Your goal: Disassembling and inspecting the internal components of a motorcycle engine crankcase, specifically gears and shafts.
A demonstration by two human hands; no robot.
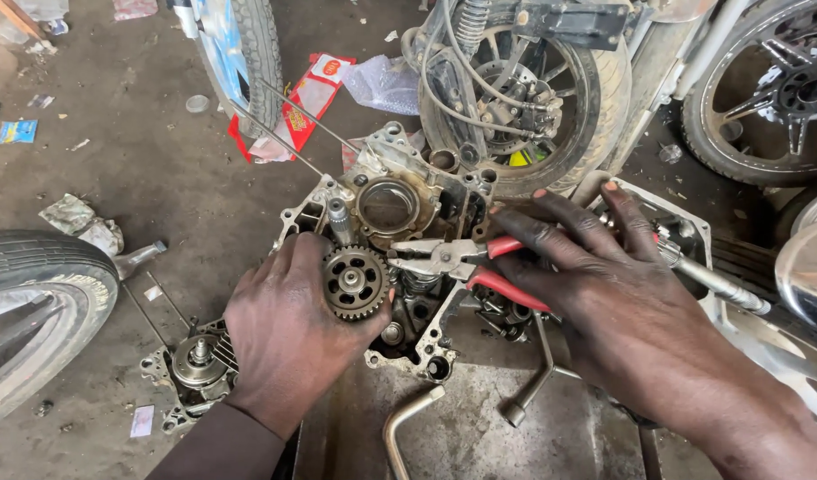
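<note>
At frame centre, the left hand (284, 329) has its fingers clamped on one toothed gear (354, 283) over the open engine case (400, 209). The right hand (604, 284) grips one pair of red-handled pliers (453, 260), their tips just beside the gear. Three motorcycle wheels stand across the top.

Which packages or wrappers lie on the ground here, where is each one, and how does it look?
Red and white wrapper: flat, behind the engine case, by the tyre.
Clear plastic bag: crumpled, right of it.
Small blue packet: flat, far left.
Crumpled pale wrapper: left, above the near tyre.
</note>
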